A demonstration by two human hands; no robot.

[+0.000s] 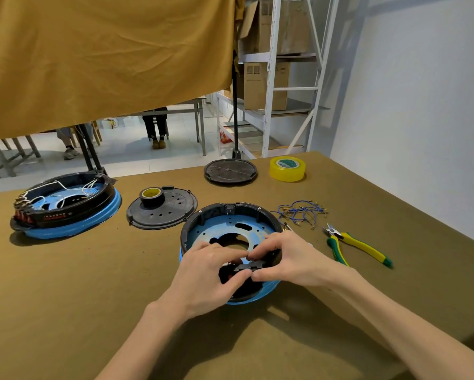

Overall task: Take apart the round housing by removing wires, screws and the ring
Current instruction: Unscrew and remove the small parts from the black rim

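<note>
Both hands' fingers pinch a small black plastic piece inside the round blue-lined housing.

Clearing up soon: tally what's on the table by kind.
Round housings: 2
Black round covers: 2
Tape rolls: 2
Cutters: 1
Blue wire bundle: 1
Total: 8

two round housings, two black lids, two tape rolls, one pair of pliers, two hands
</note>
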